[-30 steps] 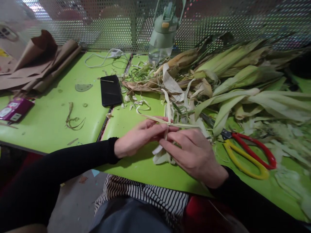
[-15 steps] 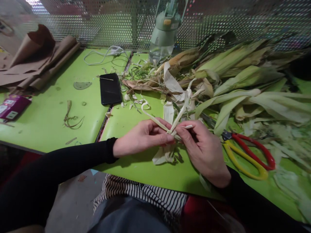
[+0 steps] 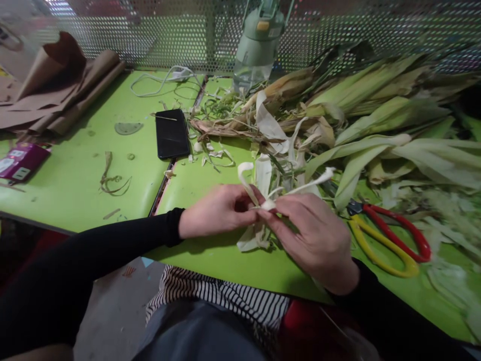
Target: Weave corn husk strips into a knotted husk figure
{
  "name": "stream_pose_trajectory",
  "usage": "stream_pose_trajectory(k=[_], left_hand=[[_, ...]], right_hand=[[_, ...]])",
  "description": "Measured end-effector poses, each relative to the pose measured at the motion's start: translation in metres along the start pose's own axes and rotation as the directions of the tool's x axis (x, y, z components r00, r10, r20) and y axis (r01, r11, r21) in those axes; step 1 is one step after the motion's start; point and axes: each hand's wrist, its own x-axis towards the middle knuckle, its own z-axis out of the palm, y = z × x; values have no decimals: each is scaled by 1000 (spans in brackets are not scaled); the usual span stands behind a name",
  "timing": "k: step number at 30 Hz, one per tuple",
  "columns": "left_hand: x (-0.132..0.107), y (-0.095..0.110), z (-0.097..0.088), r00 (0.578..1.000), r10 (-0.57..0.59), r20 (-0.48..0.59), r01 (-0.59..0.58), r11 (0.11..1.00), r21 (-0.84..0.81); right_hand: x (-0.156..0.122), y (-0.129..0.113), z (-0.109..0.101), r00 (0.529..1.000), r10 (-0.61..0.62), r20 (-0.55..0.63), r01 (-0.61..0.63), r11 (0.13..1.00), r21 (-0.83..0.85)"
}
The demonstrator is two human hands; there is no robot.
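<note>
Between my two hands are pale corn husk strips (image 3: 268, 204), crossed or folded together where my fingertips meet. My left hand (image 3: 221, 210) is closed in a pinch on them from the left. From the other side my right hand (image 3: 313, 235) pinches the strips between thumb and fingers. One loose end (image 3: 245, 173) curls up above my left fingers; a second (image 3: 315, 181) sticks out over my right hand. Under my hands a flat piece of husk (image 3: 251, 238) lies on the green table (image 3: 195, 265). How the strips cross is partly hidden by my fingers.
Scissors (image 3: 391, 238) with red and yellow handles lie right of my right hand. Corn husks (image 3: 379, 110) pile up behind them. A black phone (image 3: 172, 134), a water bottle (image 3: 255, 50), a white cable (image 3: 161, 82), brown paper (image 3: 63, 90) and a purple box (image 3: 24, 163) are farther off.
My right hand has turned over the strips, its fingers now closer to my left fingertips. The upright strip end has swung down to the right; the left end stands more upright.
</note>
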Motion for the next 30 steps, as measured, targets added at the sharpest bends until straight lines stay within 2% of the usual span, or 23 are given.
stream_pose_trajectory(k=[6,10,13,16,18,22,24,26,28,30], left_hand=[[0,2,1,995,-48,83,61,985,-164],[4,1,-1,998,-20,52,36,939,-342],[5,1,-3,1000,-11,18,17,931,-363],[4,3,-4,999,-23,46,38,936,-349],[3,4,-4,997,-40,68,62,929,-365],[4,2,-2,991,-107,84,133,893,-430],[4,-1,-2,989,-115,93,143,908,-393],[2,-2,-3,992,-78,96,100,965,-244],[0,0,-4,995,-23,93,24,1000,-13],[-1,4,-6,992,14,127,-28,994,108]], right_hand=[[1,0,1,991,132,32,-134,984,114],[4,1,-2,977,214,15,-213,961,174],[5,3,-1,949,308,64,-315,924,217],[4,5,1,912,401,88,-410,877,250],[2,7,1,920,385,77,-392,884,257],[-2,7,-1,978,207,-38,-195,959,205],[-2,7,-1,996,82,-37,-76,984,158],[-1,6,-1,1000,6,17,-9,987,160],[1,6,1,997,17,75,-32,981,191],[2,5,2,995,63,81,-77,979,190]])
